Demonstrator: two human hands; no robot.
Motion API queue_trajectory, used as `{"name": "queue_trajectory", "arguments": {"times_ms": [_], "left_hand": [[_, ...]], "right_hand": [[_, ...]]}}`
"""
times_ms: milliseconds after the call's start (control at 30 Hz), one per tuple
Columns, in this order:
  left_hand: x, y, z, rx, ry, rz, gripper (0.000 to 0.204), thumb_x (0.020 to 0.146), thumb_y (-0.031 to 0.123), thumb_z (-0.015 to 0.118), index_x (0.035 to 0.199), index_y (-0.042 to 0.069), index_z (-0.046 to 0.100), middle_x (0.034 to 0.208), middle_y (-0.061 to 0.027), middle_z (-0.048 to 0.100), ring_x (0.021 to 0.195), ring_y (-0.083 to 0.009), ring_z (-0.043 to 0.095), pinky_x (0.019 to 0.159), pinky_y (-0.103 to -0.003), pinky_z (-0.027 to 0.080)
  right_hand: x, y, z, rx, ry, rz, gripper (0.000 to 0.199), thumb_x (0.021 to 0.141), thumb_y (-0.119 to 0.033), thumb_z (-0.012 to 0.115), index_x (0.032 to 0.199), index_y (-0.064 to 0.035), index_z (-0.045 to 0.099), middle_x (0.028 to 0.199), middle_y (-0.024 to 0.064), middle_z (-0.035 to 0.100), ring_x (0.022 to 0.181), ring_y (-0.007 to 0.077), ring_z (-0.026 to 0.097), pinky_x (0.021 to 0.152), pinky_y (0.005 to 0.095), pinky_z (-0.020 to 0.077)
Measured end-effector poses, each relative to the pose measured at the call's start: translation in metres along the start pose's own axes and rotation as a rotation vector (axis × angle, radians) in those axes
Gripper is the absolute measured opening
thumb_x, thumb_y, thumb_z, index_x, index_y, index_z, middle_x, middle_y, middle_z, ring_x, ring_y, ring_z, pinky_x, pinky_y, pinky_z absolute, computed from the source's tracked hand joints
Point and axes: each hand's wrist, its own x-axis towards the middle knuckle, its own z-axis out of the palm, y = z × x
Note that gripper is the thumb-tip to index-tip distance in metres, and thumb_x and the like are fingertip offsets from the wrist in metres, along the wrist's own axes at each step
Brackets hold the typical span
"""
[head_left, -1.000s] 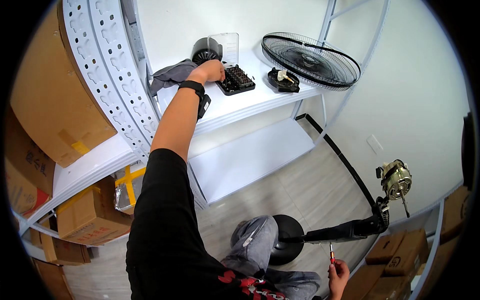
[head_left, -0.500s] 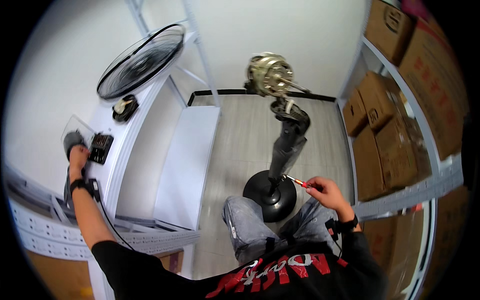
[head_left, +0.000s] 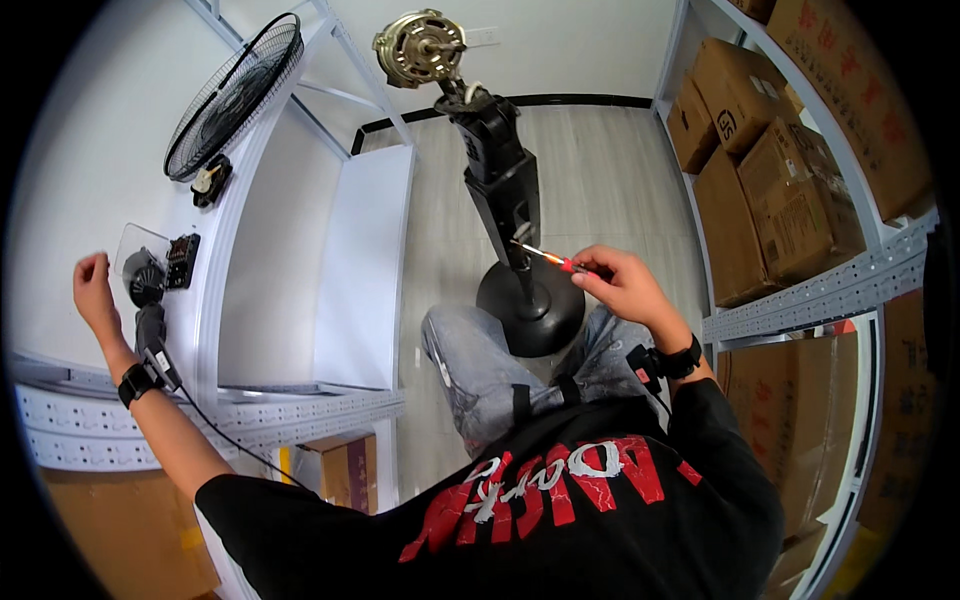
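Apparently one screwdriver (head_left: 545,258); one fan stand (head_left: 510,200); two hands.

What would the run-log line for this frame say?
right hand: holds red-handled screwdriver, tip at fan column | left hand: empty, raised near shelf | fan motor: bare

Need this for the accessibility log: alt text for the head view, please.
The person's right hand holds a small red-handled screwdriver with its tip at the black column of a stripped pedestal fan, bare motor on top. The left hand hangs loosely closed and empty near a black bit set on the white metal shelf.
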Motion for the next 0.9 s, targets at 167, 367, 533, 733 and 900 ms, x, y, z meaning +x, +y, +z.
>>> {"name": "queue_trajectory", "arguments": {"times_ms": [167,367,533,733,900], "left_hand": [[-0.115,0.210,0.086,-0.331,-0.134,-0.039,0.025,0.093,0.011,0.063,0.116,0.001,0.069,0.103,-0.0024,0.068,0.087,-0.0103,0.061,0.082,-0.023,0.049],[-0.285,0.329,0.228,-0.845,-0.613,-0.189,0.010,0.087,0.005,0.067,0.097,0.003,0.070,0.091,-0.0059,0.071,0.081,-0.0110,0.064,0.072,-0.025,0.049],[-0.384,0.373,0.290,-1.208,-0.813,-0.494,0.013,0.095,0.005,0.061,0.107,0.001,0.064,0.103,-0.0091,0.069,0.093,-0.0143,0.067,0.081,-0.024,0.054],[-0.407,0.392,0.302,-1.361,-0.807,-0.643,0.012,0.096,0.004,0.059,0.106,-0.002,0.063,0.105,-0.0119,0.069,0.099,-0.0178,0.067,0.088,-0.028,0.055],[-0.411,0.387,0.305,-1.328,-0.892,-0.639,0.011,0.095,0.003,0.059,0.104,-0.002,0.063,0.104,-0.0139,0.069,0.096,-0.0190,0.068,0.085,-0.028,0.057]], "right_hand": [[-0.010,-0.014,0.002,0.036,-0.040,-0.070,0.023,0.088,-0.019,0.070,0.104,-0.0020,0.067,0.076,0.0009,0.059,0.067,0.0089,0.051,0.061,0.0265,0.0433],[-0.025,0.006,0.008,0.032,0.072,-0.154,0.024,0.087,-0.020,0.069,0.103,-0.0022,0.066,0.075,0.0054,0.060,0.065,0.0136,0.055,0.061,0.0293,0.0447],[-0.056,0.008,-0.004,-0.012,0.102,-0.081,0.024,0.087,-0.019,0.068,0.105,-0.0030,0.065,0.078,0.0073,0.062,0.066,0.0162,0.057,0.062,0.0300,0.0465],[-0.071,0.036,-0.009,0.063,0.171,-0.094,0.023,0.087,-0.016,0.069,0.105,-0.0034,0.065,0.081,0.0077,0.064,0.066,0.0161,0.058,0.061,0.0286,0.0464],[-0.071,0.031,-0.008,0.043,0.118,-0.113,0.023,0.086,-0.016,0.069,0.105,-0.0035,0.066,0.083,0.0081,0.065,0.067,0.0175,0.058,0.062,0.0292,0.0467]]}}
